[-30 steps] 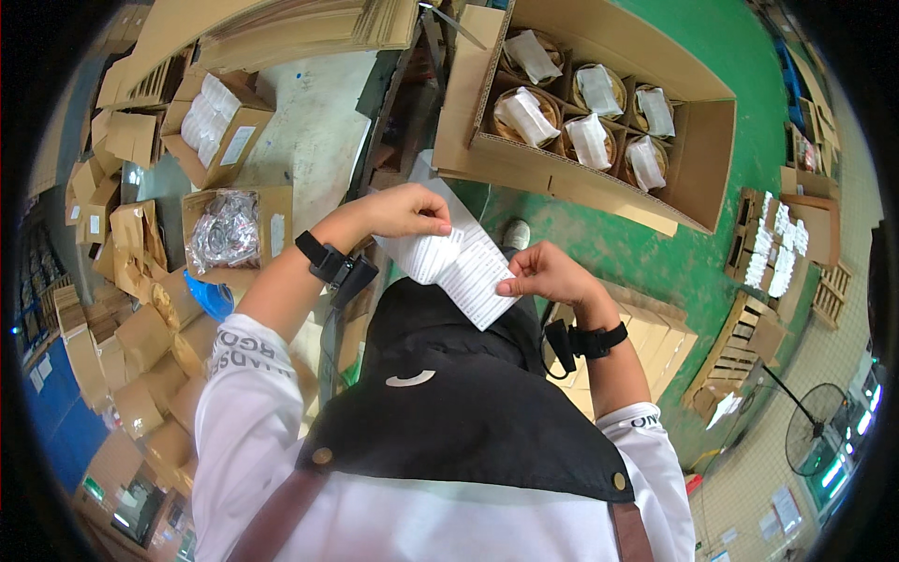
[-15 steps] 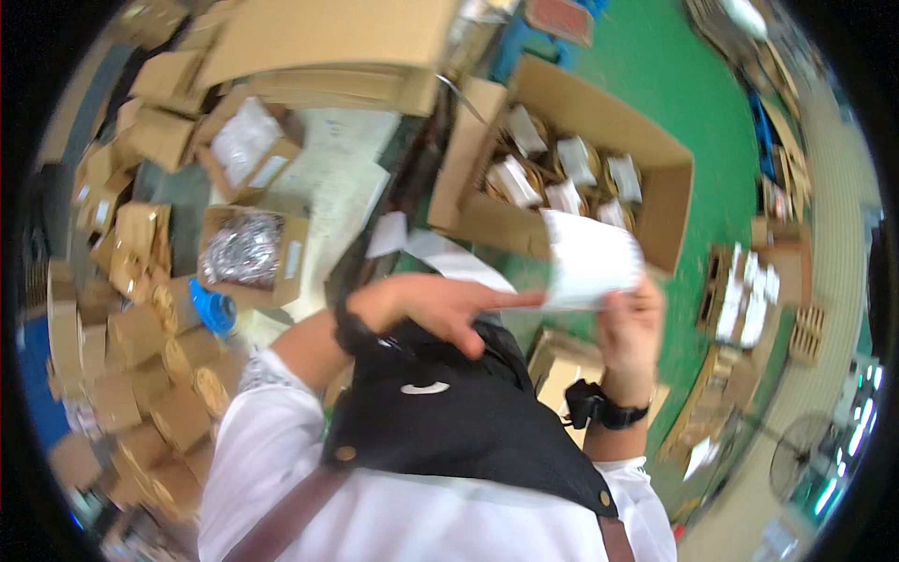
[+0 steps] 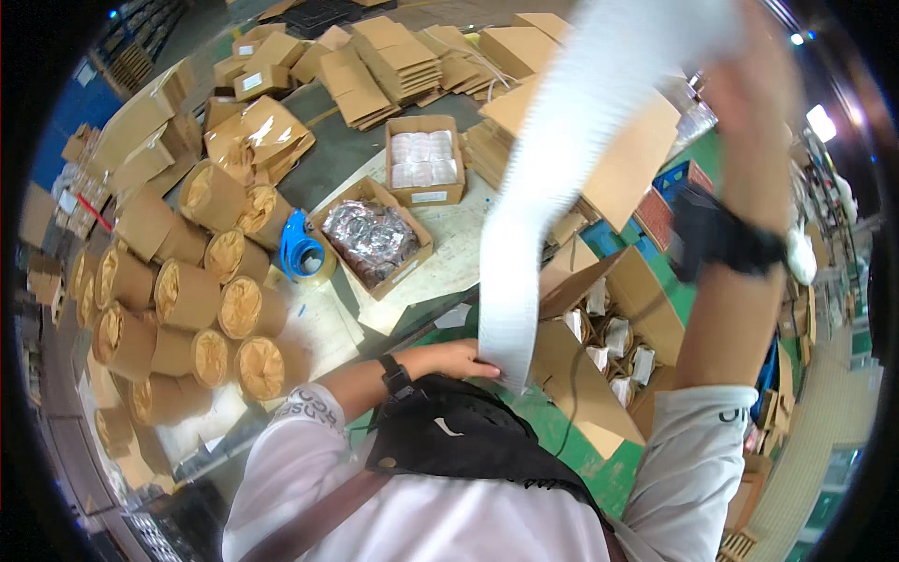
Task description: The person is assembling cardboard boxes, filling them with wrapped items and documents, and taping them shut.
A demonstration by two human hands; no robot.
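A long white strip (image 3: 510,272), which looks like paper, stretches between my two hands. My left hand (image 3: 454,359), low in front of my body, pinches its lower end between thumb and fingers. My right hand (image 3: 754,84) is raised high at the upper right, blurred by motion, closed at the strip's upper end. An open carton (image 3: 585,389) stands right of the strip, with several bundles wrapped in white paper (image 3: 616,335) inside. The strip hides part of the workbench behind it.
On the workbench (image 3: 328,323) to the left stand several round brown cardboard tubs (image 3: 257,309), a blue tape dispenser (image 3: 302,248), a carton of silvery bags (image 3: 370,239) and a carton of white packs (image 3: 423,159). Flattened cardboard (image 3: 398,61) is stacked behind. Green floor (image 3: 557,445) shows near the carton.
My right hand has swung up and away, and the white strip now extends long between my hands. My left hand has closed on its lower end. The view has turned toward the bench.
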